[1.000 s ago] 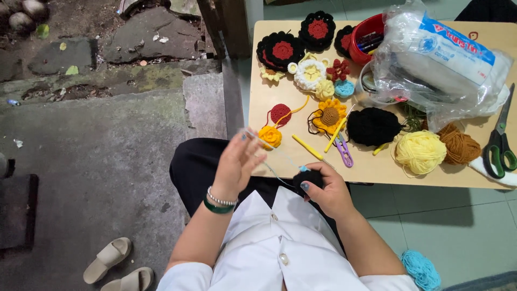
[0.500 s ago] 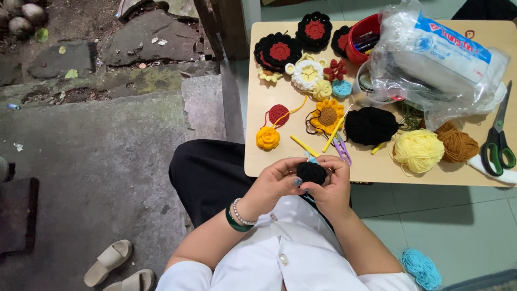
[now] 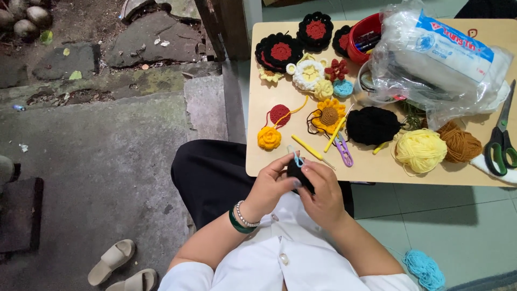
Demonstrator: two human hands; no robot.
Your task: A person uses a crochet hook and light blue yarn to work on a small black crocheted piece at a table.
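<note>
Both hands, left hand (image 3: 272, 186) and right hand (image 3: 322, 194), pinch a small black crochet piece (image 3: 297, 171); a blue hook (image 3: 295, 157) rises between them. Best worked with steady, even yarn tension.

A low wooden table (image 3: 377, 171) carries crocheted flowers (image 3: 308, 74), black yarn (image 3: 372, 125), yellow yarn (image 3: 420, 150) beside brown yarn (image 3: 459, 143), green-handled scissors (image 3: 501, 141), a yellow hook (image 3: 312, 149), a red tub (image 3: 365, 37), and a plastic bag (image 3: 439, 59) at the far right

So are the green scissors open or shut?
Shut. The green scissors lie flat on the table, their blades together in one straight line.
</note>
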